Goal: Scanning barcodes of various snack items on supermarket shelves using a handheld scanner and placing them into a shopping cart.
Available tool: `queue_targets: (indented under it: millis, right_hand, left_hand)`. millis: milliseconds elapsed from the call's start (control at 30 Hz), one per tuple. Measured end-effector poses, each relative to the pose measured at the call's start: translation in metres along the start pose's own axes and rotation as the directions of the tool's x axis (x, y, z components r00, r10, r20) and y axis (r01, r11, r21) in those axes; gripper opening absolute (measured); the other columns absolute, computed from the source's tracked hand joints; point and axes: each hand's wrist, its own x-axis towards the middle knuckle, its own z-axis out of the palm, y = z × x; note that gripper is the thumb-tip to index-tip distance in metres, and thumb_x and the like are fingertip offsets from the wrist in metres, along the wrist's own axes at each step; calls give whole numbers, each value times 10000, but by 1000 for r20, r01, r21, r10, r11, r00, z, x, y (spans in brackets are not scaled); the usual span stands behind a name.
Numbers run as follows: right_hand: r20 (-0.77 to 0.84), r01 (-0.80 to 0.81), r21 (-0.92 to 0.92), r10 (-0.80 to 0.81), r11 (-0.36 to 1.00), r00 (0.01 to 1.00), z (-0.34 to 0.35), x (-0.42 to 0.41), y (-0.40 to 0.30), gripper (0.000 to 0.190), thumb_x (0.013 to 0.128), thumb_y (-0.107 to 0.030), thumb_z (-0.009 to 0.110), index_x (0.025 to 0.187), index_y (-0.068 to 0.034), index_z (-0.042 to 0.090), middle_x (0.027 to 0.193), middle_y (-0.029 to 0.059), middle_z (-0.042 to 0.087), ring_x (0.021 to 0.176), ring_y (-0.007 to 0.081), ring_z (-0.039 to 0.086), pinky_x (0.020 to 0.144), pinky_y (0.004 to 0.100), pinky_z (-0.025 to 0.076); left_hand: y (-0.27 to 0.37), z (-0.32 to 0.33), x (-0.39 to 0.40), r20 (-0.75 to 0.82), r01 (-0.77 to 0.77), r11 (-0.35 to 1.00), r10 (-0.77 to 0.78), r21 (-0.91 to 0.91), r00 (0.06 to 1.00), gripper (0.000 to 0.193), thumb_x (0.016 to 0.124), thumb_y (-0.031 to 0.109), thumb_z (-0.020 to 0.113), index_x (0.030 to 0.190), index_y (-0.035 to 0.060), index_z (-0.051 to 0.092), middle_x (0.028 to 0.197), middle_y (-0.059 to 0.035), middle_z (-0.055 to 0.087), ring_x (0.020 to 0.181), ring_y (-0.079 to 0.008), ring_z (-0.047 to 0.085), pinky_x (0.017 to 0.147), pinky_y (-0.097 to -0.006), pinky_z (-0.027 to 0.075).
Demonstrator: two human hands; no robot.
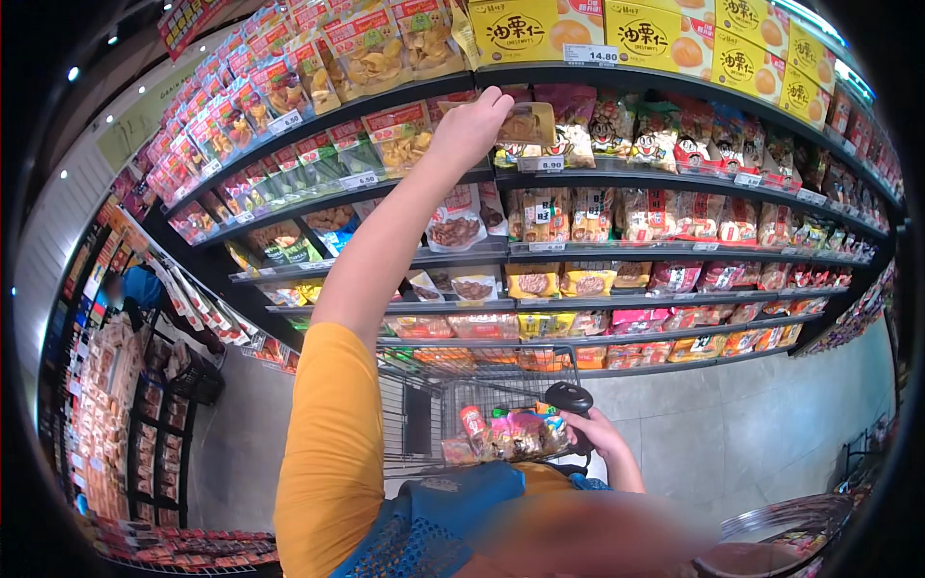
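My left hand (480, 123), at the end of a raised arm in a yellow sleeve, holds a flat snack package (531, 123) with a clear window by its left edge. The package is in front of the upper shelf, just below the row of yellow chestnut boxes (514, 32) and above a price tag. My right hand (596, 432) is low by the shopping cart (423, 390), beside a black rounded part (569, 397) of the cart. Its fingertips are partly hidden by that part and by colourful snack packs (524, 433); what they grip is unclear. A red-topped canister (472, 420) lies among the packs.
Shelves (621, 176) of bagged snacks run across the front, with hanging-style snack pouches (368, 54) at upper left. A person in blue (142, 285) stands at the far left near a black basket (196, 376). More goods racks stand lower left; grey floor (694, 433) shows at right.
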Motion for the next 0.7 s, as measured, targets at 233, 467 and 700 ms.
queue_targets:
  millis: [233, 467, 700]
  right_hand:
    - [-17, -5, 5, 5, 1000, 1000, 0, -9, 9, 253, 975, -276, 694, 849, -60, 652, 669, 2, 630, 576, 93, 585, 550, 249, 456]
    - [-48, -46, -89, 42, 995, 998, 19, -13, -4, 343, 963, -311, 702, 714, -86, 630, 651, 1, 623, 562, 92, 568, 557, 245, 439]
    - [45, -31, -109, 36, 994, 998, 50, 0, -15, 266, 976, -202, 672, 1142, 3, 644, 677, -3, 590, 588, 92, 554, 565, 252, 446]
  left_hand:
    - [44, -62, -83, -148, -1, 904, -68, -427, 987, 300, 878, -45, 603, 1146, 78, 656, 1094, -117, 627, 995, -345, 647, 827, -412, 540]
    - [58, -34, -254, -222, 95, 688, -358, -719, 907, 212, 782, 2, 772, 952, 18, 648, 1115, -134, 605, 1012, -280, 638, 894, -369, 522]
    - [114, 28, -442, 96, 498, 307, -770, -811, 631, 181, 797, -73, 746, 910, 26, 646, 1190, -105, 561, 1098, -220, 625, 754, -316, 576]
